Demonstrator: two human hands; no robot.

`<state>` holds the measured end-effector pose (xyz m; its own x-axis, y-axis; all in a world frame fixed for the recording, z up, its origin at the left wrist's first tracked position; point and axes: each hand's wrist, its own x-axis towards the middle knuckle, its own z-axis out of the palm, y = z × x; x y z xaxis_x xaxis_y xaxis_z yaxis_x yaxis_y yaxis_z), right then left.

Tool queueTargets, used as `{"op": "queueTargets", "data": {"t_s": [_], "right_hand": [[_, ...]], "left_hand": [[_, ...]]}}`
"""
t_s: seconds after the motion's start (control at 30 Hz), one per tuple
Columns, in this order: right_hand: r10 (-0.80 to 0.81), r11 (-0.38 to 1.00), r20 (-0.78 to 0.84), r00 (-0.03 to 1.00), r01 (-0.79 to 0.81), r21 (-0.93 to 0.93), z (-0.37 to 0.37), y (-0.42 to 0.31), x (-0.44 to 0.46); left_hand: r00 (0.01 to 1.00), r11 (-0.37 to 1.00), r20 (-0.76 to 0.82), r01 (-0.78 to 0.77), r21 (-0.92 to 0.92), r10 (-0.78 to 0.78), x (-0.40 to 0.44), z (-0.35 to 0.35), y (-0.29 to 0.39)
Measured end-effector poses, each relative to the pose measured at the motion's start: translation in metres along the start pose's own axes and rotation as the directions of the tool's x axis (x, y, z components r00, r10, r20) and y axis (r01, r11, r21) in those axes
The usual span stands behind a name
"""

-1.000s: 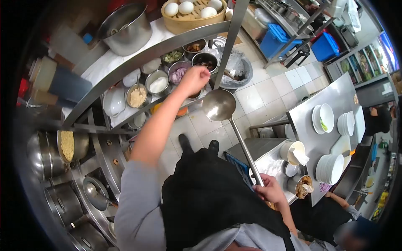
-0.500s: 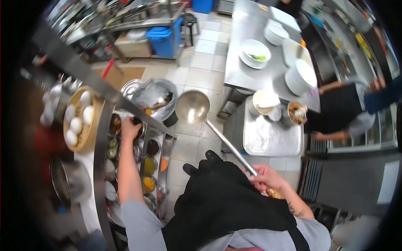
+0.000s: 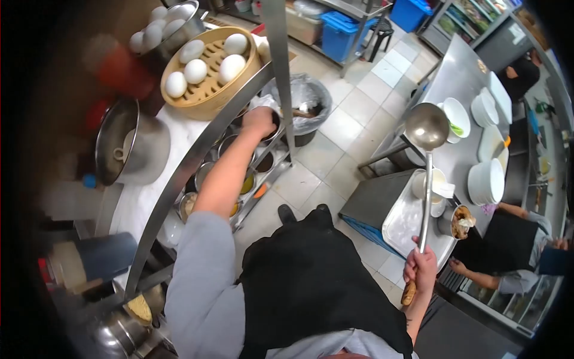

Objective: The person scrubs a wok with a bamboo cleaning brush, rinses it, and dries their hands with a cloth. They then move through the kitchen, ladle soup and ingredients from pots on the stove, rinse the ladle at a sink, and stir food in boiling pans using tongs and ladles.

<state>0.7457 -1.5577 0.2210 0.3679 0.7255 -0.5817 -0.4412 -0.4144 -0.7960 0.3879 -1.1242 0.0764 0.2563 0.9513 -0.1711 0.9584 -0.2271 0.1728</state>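
My left hand (image 3: pixel 259 122) reaches under the metal shelf rail into a dark round container (image 3: pixel 274 127) at the end of the rows of ingredient pots. Its fingers are hidden, so what they touch does not show. My right hand (image 3: pixel 421 267) is closed round the handle of a long metal ladle (image 3: pixel 427 127). The ladle points up, its empty-looking bowl in front of the white bowls on the steel table. A bamboo steamer (image 3: pixel 210 72) with several white eggs rests on the shelf above the pots.
A lined bin (image 3: pixel 305 102) stands beyond the pots. On the right are a steel table (image 3: pixel 445 72), stacked white bowls (image 3: pixel 485 181) and a metal tray (image 3: pixel 397 224). A co-worker in a black apron (image 3: pixel 508 239) is at the right. A large pot (image 3: pixel 134 143) sits left.
The view has swung about. My left hand has gone from above the pots down into the far container. My right hand still holds the ladle, now raised and farther to the right.
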Motion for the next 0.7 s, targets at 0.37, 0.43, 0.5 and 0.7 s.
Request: {"op": "queueTargets", "data": {"t_s": [0.37, 0.43, 0.5, 0.7], "right_hand": [[0.3, 0.954, 0.28, 0.912, -0.283, -0.099, 0.038, 0.021, 0.006], [0.318, 0.945, 0.292, 0.902, -0.277, -0.174, 0.043, 0.013, 0.007], [0.319, 0.94, 0.319, 0.893, -0.254, -0.229, 0.04, 0.02, 0.013], [0.401, 0.893, 0.374, 0.836, -0.266, -0.363, 0.057, 0.005, 0.022]], "left_hand": [[0.998, 0.978, -0.041, 0.039, -0.203, -0.048, -0.001, -0.008, -0.011], [0.998, 0.942, -0.013, 0.061, -0.329, -0.069, 0.001, 0.001, -0.028], [0.979, 0.765, 0.156, 0.202, -0.612, -0.133, -0.002, 0.004, -0.042], [0.988, 0.487, 0.124, 0.154, -0.859, -0.093, -0.051, -0.018, -0.014]]}}
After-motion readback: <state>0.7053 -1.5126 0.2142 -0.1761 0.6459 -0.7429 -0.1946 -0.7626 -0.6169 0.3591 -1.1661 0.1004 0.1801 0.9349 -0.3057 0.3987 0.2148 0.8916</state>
